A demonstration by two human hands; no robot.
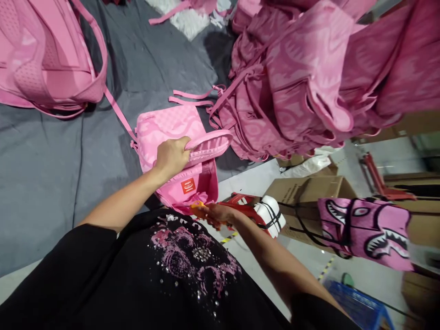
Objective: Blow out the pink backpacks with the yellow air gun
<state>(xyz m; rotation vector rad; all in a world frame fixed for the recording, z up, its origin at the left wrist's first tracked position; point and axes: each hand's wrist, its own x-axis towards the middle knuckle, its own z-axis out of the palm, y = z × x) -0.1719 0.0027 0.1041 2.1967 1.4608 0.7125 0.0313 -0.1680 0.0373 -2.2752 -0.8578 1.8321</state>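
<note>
A small pink bag (168,123) lies on the grey cloth-covered table, its top open toward me. The lining shows a red-orange label (188,185). My left hand (173,156) is closed on the bag's raised flap (211,144), with the fingers wrapped round its edge. At the bag's opening my right hand (218,215) is closed round an orange-handled tool (197,206). The working end of the tool is hidden or too blurred to tell. Pink fabric is bunched inside the opening, beside the tool.
Pink backpacks are piled (285,82) at the right of the grey table (106,178). Another pink backpack (51,59) lies at upper left. Cardboard boxes (309,192), a shark-face bag (367,231) and a blue crate (360,305) stand on the right.
</note>
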